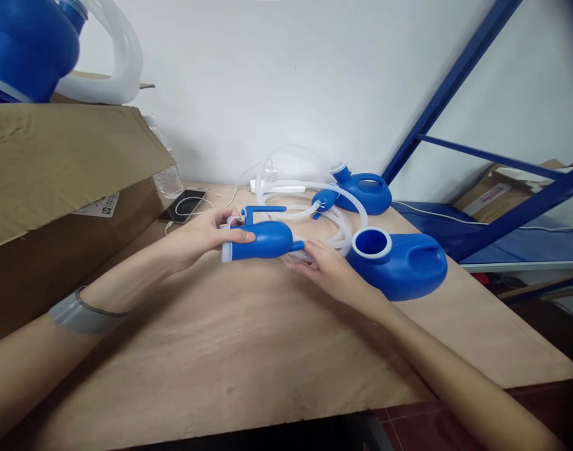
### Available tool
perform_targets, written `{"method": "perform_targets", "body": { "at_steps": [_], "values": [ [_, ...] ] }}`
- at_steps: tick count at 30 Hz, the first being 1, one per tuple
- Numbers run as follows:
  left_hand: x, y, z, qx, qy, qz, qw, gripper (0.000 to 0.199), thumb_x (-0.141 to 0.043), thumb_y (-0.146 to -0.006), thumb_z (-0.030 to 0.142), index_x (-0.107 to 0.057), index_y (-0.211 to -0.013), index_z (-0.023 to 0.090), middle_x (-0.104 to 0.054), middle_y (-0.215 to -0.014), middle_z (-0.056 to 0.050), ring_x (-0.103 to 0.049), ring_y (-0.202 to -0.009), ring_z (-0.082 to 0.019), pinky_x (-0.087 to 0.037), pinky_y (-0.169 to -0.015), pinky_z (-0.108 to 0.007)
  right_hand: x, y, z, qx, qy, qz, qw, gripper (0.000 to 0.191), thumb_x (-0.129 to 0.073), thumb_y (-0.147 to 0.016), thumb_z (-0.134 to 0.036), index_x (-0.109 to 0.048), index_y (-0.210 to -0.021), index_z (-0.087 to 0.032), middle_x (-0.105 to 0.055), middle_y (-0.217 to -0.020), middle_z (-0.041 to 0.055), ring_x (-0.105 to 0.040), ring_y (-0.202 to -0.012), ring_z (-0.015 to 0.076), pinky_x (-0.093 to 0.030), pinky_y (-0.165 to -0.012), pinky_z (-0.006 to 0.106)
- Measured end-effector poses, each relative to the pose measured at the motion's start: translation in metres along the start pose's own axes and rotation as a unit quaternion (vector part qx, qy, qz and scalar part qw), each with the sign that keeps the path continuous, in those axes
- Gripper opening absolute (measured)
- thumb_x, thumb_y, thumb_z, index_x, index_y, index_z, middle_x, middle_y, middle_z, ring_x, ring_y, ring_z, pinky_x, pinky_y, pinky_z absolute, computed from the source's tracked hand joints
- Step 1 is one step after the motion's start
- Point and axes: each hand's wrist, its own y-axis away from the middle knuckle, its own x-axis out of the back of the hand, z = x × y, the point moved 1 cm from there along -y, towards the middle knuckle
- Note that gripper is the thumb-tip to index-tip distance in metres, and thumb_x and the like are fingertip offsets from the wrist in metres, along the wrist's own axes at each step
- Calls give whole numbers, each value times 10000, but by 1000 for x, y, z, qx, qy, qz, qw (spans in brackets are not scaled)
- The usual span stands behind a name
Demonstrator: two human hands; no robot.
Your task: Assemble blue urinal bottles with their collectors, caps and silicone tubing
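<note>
At the left end of a blue, bullet-shaped hollow plastic cup [270, 243], the white-rimmed mouth was grasped by the left hand [215, 235], its thumb laid along the near wall. The cup was held nearly level over the table. At the cup's right end, the fingers of the right hand [331, 272] were curled at the tip of its narrow blue spout [296, 245]; whether they were closed on it, or on a hose end, could not be told. Best handling, it was judged: mouth steadied without the wall being squeezed, spout kept straight and not pried sideways.

Surface: pale wooden table [230, 351], bare in front of the cup. Left of the cup, a large brown cardboard box [56, 175] was noted, then a flat dark phone [189, 203]. Behind the cup, a white plastic power strip [286, 186] was placed; behind and rightward, a coiled translucent hose [355, 202] and a capped blue plastic jug [366, 194]. Right of the cup, a wide-mouthed blue plastic jug [413, 269] was seen on its side.

Room: plain white wall [268, 75] behind the cup; blue metal rack [451, 88] far to its right.
</note>
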Motion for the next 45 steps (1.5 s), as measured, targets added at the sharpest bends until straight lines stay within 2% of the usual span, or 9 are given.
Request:
{"method": "perform_targets", "body": {
  "at_steps": [3,9,16,24,29,34,37,40,45],
  "values": [
    [6,19,-11,-26,-3,33,999,296,-738,-940,496,-612,-980,231,-747,-1018,4,-750,-910,-188,-626,-715,-294,-4,-5,-7,20,-76,21,997,299,-614,-1077,-446,-684,-1247,-210,-723,-1165,93,-694,-1088,277,-555,-946,433],
    [20,45,-41,-17,84,65,994,228,-703,-1015,464,-658,-1092,254,-728,-1090,13,-711,-866,-151,-617,-609,-211,-23,-7,-16,119,50,33,991,389,-458,-1140,-398,-682,-1318,-134,-747,-1183,187,-725,-1069,327,-585,-912,482],
    [11,43,-50,37,220,182,958,542,-1024,-552,460,-725,-926,206,-633,-1041,-12,-634,-805,-144,-601,-476,-198,-39,-1,-1,185,40,113,975,397,-520,-1130,-408,-649,-1433,-187,-783,-1323,144,-769,-1172,289,-635,-985,454],
    [3,46,-56,19,209,212,954,604,-1058,-500,482,-753,-951,220,-638,-987,-8,-624,-786,-140,-612,-555,-206,-51,3,4,217,81,139,963,389,-506,-1137,-378,-682,-1417,-172,-810,-1226,135,-783,-1070,261,-643,-906,405],
    [9,47,-66,-22,155,206,966,547,-1037,-567,493,-746,-942,221,-606,-948,5,-557,-799,-100,-486,-609,-125,-53,5,4,245,113,152,951,362,-476,-1144,-338,-706,-1352,-151,-807,-1161,135,-765,-978,241,-626,-841,380],
    [17,53,-78,-85,3,176,981,641,-978,-678,509,-693,-1215,304,-625,-1173,0,-596,-884,-126,-529,-710,-185,-43,6,1,296,193,186,917,360,-449,-1156,-328,-726,-1263,-122,-805,-1017,109,-739,-868,218,-569,-733,338],
    [19,55,-83,-150,-114,171,967,838,-970,-671,535,-596,-1391,327,-622,-1298,-26,-654,-993,-179,-581,-834,-272,-37,6,1,323,210,219,896,321,-486,-1147,-292,-732,-1196,-91,-800,-964,103,-727,-837,204,-532,-706,326],
    [17,54,-87,-213,-187,170,944,767,-927,-724,575,-587,-1352,294,-631,-1310,-54,-667,-1135,-237,-586,-948,-346,-34,7,3,334,221,228,888,334,-460,-1157,-302,-734,-1138,-110,-792,-916,82,-710,-814,188,-510,-700,316],
    [17,54,-92,-246,-233,174,925,654,-859,-792,666,-583,-1224,259,-681,-1171,-52,-708,-1009,-231,-602,-848,-353,-33,11,2,335,232,219,887,363,-423,-1168,-322,-725,-1091,-135,-766,-841,47,-674,-748,162,-464,-658,302]
  ]
}}
